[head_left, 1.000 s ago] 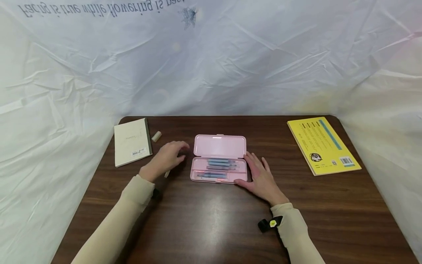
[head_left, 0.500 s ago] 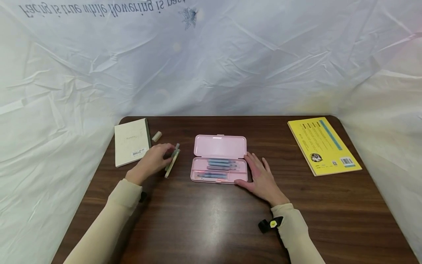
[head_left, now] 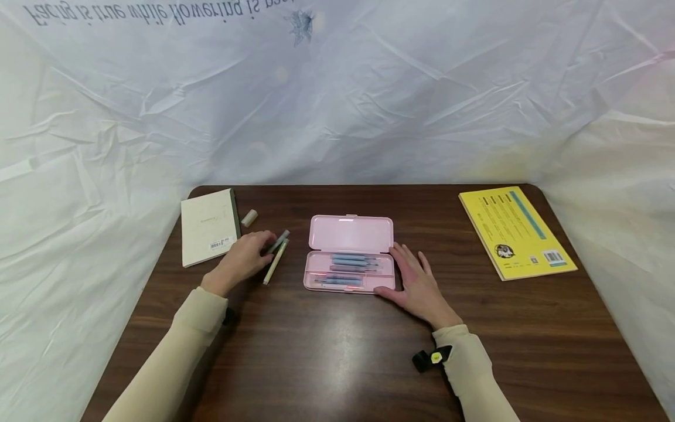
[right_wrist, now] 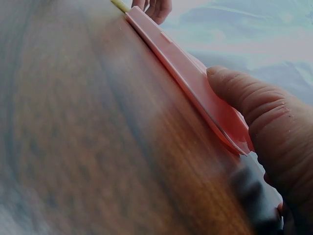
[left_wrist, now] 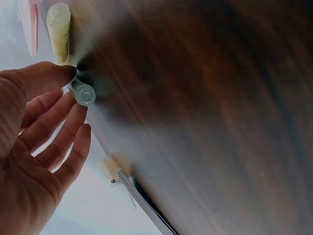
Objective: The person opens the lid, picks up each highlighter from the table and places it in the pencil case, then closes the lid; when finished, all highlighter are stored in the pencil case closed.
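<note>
My left hand (head_left: 239, 262) pinches a slim grey-green pen (head_left: 279, 241) between thumb and fingertips, as the left wrist view shows with the pen's round end (left_wrist: 85, 95) facing the camera. Just beside it a pale yellow pen (head_left: 276, 262) lies slanted on the table. Right of both pens, a pink pencil case (head_left: 388, 268) stands with its lid (head_left: 350, 234) folded back. Several bluish pens (head_left: 350, 262) lie inside in two compartments. My right hand (head_left: 419, 288) rests at the case's right end, thumb at the front edge and fingers spread along the side.
A cream notebook (head_left: 208, 225) lies at the table's left, with a small beige eraser-like block (head_left: 249, 218) beside it. On the right is a yellow book (head_left: 517, 234). White sheeting (head_left: 369, 117) hangs behind the dark wooden table (head_left: 337, 351).
My left hand has drawn back to the left and taken hold of the grey-green pen, which now angles away from the yellow pen. The right hand stays at the case.
</note>
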`<move>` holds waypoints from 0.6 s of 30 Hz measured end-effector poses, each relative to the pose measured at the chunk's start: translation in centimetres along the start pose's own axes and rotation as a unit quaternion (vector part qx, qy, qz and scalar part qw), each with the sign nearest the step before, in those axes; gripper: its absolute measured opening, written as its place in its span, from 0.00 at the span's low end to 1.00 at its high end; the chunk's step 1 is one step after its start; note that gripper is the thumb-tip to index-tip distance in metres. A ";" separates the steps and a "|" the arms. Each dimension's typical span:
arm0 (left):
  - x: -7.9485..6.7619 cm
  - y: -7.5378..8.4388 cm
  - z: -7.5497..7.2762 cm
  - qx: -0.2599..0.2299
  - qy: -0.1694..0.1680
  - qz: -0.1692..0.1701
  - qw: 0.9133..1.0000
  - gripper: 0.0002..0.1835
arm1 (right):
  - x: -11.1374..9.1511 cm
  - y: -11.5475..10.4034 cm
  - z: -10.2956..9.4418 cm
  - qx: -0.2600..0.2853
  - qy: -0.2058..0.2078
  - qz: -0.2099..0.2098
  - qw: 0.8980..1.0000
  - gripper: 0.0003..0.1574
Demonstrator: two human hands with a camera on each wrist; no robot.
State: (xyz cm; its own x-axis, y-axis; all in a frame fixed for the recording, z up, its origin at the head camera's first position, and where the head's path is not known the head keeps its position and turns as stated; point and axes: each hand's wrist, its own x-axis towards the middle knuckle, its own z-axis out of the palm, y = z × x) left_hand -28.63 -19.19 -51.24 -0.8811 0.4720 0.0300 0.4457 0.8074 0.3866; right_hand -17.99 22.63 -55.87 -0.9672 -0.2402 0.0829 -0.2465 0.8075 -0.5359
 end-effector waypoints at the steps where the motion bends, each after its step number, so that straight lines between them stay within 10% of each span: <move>1: 0.0 0.0 0.0 0.001 0.003 0.000 1.000 0.17 | 0.0 0.0 0.0 0.000 0.000 0.000 1.000 0.66; 18: 0.8 -0.4 0.5 -0.004 0.034 -0.016 0.999 0.13 | 0.1 0.0 0.0 0.003 -0.001 -0.001 1.000 0.66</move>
State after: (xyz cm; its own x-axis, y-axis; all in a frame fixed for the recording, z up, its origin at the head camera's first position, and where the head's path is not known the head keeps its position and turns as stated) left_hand -29.42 -18.99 -51.79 -0.9039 0.4201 0.0802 0.4158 0.8190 0.3955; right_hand -18.10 22.62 -55.85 -0.9664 -0.2432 0.0828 -0.2486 0.8039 -0.5403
